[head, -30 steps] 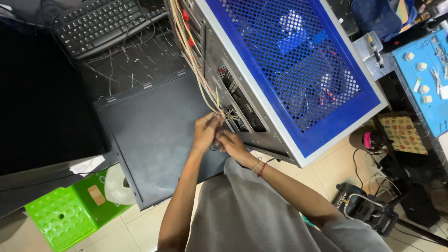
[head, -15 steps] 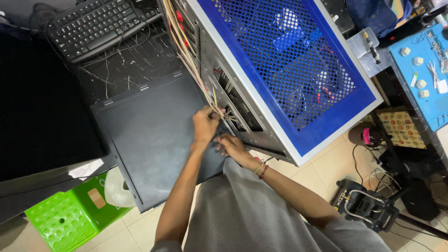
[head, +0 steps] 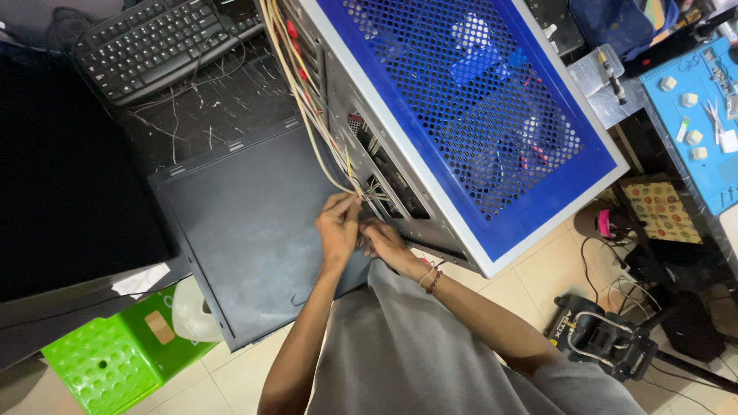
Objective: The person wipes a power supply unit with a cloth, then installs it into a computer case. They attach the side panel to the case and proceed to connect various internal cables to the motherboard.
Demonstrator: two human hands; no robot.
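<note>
An open computer case [head: 407, 165] stands tilted before me, its blue perforated side panel [head: 469, 107] facing up. A bundle of yellow, red and pale cables [head: 307, 100] runs down out of the case. My left hand [head: 338, 227] pinches the lower end of that bundle at the case's open edge. Beside it my right hand [head: 384, 242], with a bracelet at the wrist, grips the wire ends close to the metal frame; its fingers are partly hidden by the left hand.
A dark grey removed side panel [head: 246, 223] lies flat under my hands. A black keyboard [head: 154, 42] lies at the top left, a green plastic stool [head: 108, 361] at the bottom left. A blue work mat [head: 703, 115] with small parts is at right, tools [head: 607, 342] on the tiled floor.
Both hands stay at the cable ends by the case edge. The left hand has shifted slightly upward along the bundle; the view has tilted a little.
</note>
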